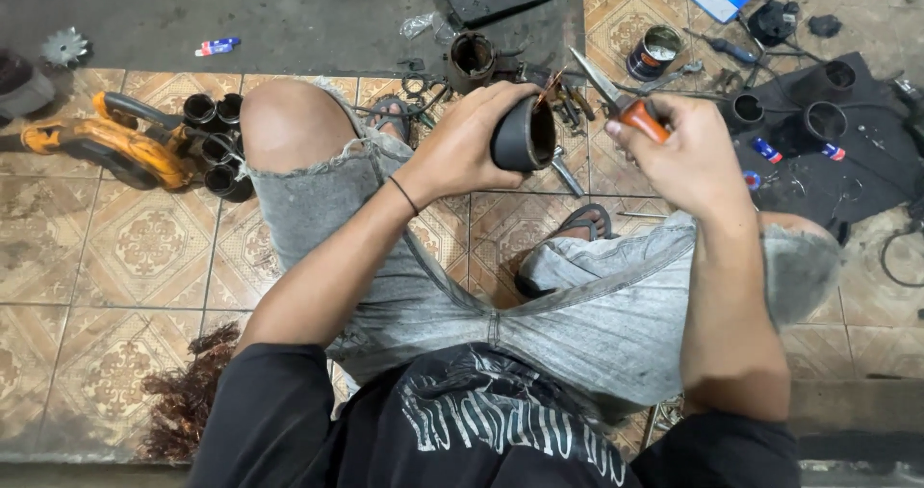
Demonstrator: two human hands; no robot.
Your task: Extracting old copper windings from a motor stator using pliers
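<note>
A seated person's left hand (472, 137) wraps around a dark cylinder (525, 134), fingers curled over its wall, open end facing right; copper wire strands (552, 86) stick out at its upper rim. The left forearm runs up from seven o'clock, wrist bent, a thin black band on it. The right hand (679, 151) is closed on the orange handle of a pair of scissors (616, 98), blades pointing to ten o'clock toward the cylinder's top, close to the wire. The right forearm rises almost straight from five o'clock. Both hands hover above grey shorts and a sandalled foot (577, 226). On the tiled floor (115, 257), at nine o'clock, lies an orange power tool (106, 141) beside a cluster of black tubes (217, 141). At one o'clock sits a tin (654, 53); at three o'clock, more cylinders on a dark cloth (837, 175).
</note>
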